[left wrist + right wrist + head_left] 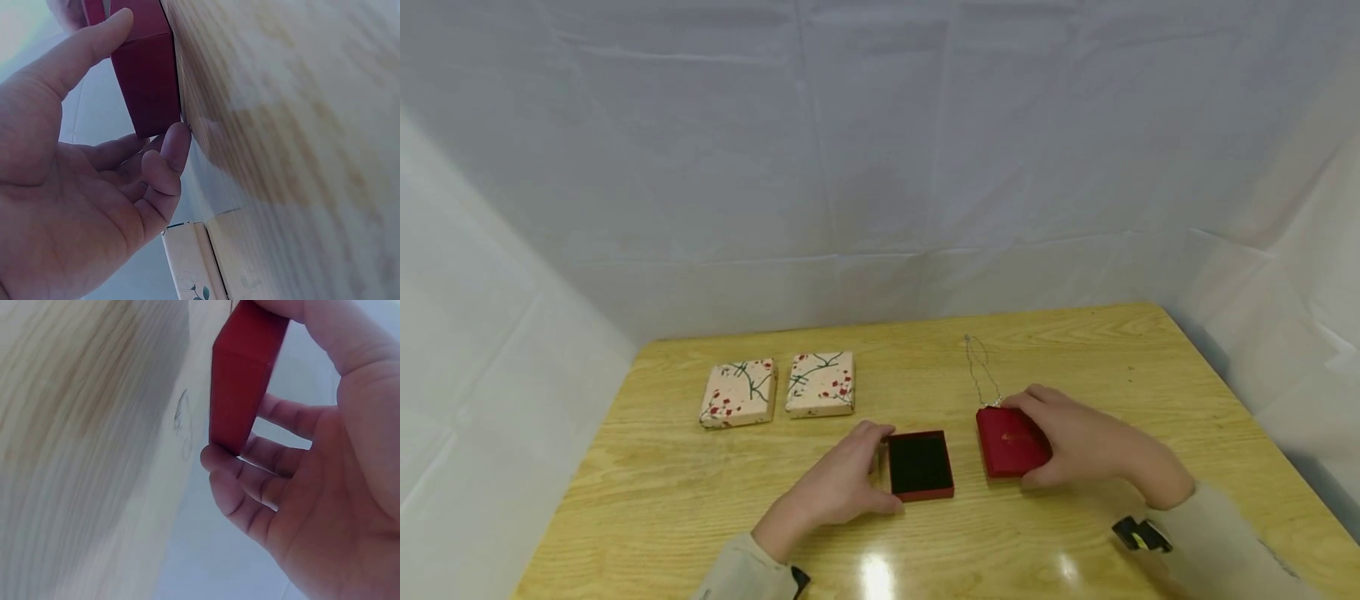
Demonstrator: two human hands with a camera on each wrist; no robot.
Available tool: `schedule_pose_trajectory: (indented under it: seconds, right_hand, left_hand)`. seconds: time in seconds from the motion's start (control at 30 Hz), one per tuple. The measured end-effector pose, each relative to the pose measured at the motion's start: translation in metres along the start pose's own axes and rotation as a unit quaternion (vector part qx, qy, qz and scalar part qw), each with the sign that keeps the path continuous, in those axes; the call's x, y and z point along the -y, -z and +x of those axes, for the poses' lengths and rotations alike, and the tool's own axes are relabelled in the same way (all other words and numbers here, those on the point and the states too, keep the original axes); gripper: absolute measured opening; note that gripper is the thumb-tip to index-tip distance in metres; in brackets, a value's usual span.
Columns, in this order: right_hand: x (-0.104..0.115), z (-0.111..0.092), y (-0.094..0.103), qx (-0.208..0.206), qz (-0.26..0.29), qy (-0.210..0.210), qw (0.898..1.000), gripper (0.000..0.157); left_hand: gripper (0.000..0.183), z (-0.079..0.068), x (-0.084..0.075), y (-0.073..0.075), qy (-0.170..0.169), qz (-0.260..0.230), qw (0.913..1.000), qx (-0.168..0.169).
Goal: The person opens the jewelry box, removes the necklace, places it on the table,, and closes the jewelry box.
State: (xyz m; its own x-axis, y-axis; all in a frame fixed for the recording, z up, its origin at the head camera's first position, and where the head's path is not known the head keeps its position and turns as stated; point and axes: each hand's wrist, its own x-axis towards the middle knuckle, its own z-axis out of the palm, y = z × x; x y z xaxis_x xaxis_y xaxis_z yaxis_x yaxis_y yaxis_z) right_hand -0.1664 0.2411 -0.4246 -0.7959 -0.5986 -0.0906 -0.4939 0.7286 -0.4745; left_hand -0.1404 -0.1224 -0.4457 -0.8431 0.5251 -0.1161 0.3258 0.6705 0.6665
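Observation:
My left hand (835,482) grips a small red box base (928,496) from its left side, thumb at the near edge and fingers at the far edge. Black lining (920,461) fills the open base. In the left wrist view the thumb lies along the red box wall (147,81). To the right, my right hand (1086,437) holds a red box lid (1009,442) with faint gold lettering, gripped across its right part; the lid also shows in the right wrist view (237,394). A thin silver necklace (976,375) lies on the table just beyond the lid, its lower end close to the fingertips.
Two cream boxes with red flowers and green branches, a left one (739,396) and a right one (822,383), sit at the table's back left. The wooden table (700,500) has a white cloth (880,208) hanging behind it and at both sides.

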Motion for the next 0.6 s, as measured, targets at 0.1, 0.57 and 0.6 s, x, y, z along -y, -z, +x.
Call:
schedule_pose_trajectory:
  seconds: [0.1, 0.57, 0.6]
  right_hand:
    - [0.008, 0.006, -0.001, 0.0, 0.002, 0.005, 1.0, 0.088]
    - [0.047, 0.04, -0.014, -0.014, -0.018, 0.06, 0.998, 0.086]
    - [0.049, 0.043, -0.015, -0.014, -0.021, 0.064, 0.998, 0.086]
  left_hand:
    - [0.101, 0.0, 0.0, 0.0, 0.001, 0.002, 1.0, 0.001]
    - [0.104, 0.002, 0.004, -0.003, 0.005, -0.002, 0.9999, -0.009]
    - [0.104, 0.002, 0.004, -0.003, 0.005, -0.003, 0.9999, -0.01]
